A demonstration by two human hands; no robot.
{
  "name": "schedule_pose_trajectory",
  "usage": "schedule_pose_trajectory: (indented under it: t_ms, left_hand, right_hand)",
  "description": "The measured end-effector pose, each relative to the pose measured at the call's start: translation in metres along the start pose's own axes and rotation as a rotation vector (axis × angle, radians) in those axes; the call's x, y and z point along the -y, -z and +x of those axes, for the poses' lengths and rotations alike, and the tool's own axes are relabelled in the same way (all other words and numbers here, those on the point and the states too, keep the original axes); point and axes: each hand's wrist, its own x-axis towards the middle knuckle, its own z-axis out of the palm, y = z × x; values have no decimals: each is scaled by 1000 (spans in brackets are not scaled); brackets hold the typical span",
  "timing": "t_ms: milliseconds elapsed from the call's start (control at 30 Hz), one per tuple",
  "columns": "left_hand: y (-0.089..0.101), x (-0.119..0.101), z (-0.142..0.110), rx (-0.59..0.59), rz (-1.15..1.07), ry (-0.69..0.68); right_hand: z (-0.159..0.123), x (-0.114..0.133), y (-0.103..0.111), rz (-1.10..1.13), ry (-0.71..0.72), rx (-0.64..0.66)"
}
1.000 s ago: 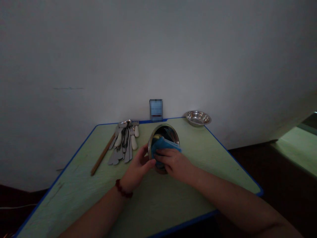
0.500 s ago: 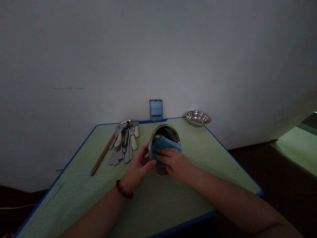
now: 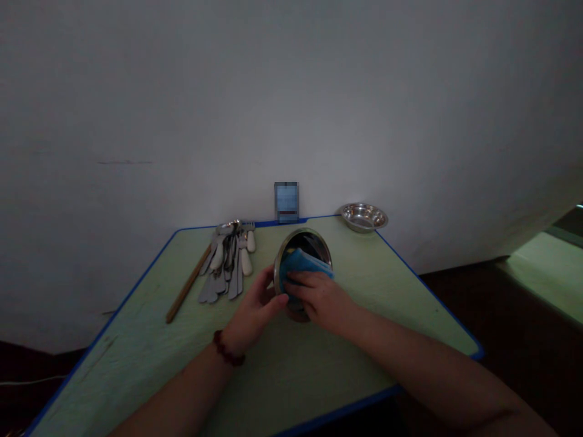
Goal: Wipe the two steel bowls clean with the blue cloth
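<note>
A shiny metal bowl (image 3: 325, 247) is tipped up at the middle of the table, its opening turned toward me. My left hand (image 3: 259, 301) grips its left rim, thumb in front and fingers behind. Inside the bowl lies a blue cloth (image 3: 304, 262), pressed against the wall by my right hand (image 3: 321, 298). The fingers of that hand are bent over the cloth, and their tips are partly hidden within the bowl. A dark red bead bracelet (image 3: 228, 350) circles my left wrist.
Left of the bowl, a pile of knives, forks and spoons (image 3: 230, 261) lies beside wooden chopsticks (image 3: 189, 285). A second metal bowl (image 3: 364, 217) sits at the table's back right corner. A phone (image 3: 286, 202) leans on the wall. The pale green table (image 3: 150, 352) has blue edging.
Almost nothing differs. Both hands, the bowl and the cloth keep nearly the same positions, with only a very slight shift.
</note>
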Motion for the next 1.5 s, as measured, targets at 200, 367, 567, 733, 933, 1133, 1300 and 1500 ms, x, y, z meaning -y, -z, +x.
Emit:
schedule_pose_trajectory:
  t_ms: [200, 367, 567, 733, 933, 1133, 1300, 1500]
  left_hand:
    - [1, 1, 0, 8, -16, 0]
    - [0, -1, -1, 3, -19, 23]
    - [-1, -3, -1, -12, -17, 22]
    - [-2, -1, 0, -1, -25, 26]
    - [0, -1, 0, 17, 26, 6]
    - [-1, -2, 0, 19, 4, 11]
    - [-2, -3, 1, 8, 12, 12]
    - [-2, -3, 0, 6, 13, 12]
  right_hand:
    - [0, 0, 0, 0, -6, -22]
    - [0, 0, 0, 6, 4, -34]
    - [0, 0, 0, 7, -11, -31]
    - [0, 0, 0, 17, -24, -26]
    - [1, -1, -1, 28, -30, -42]
    - [1, 0, -1, 33, -35, -66]
    - [1, 0, -2, 31, -57, -62]
    - [1, 0, -2, 30, -82, -60]
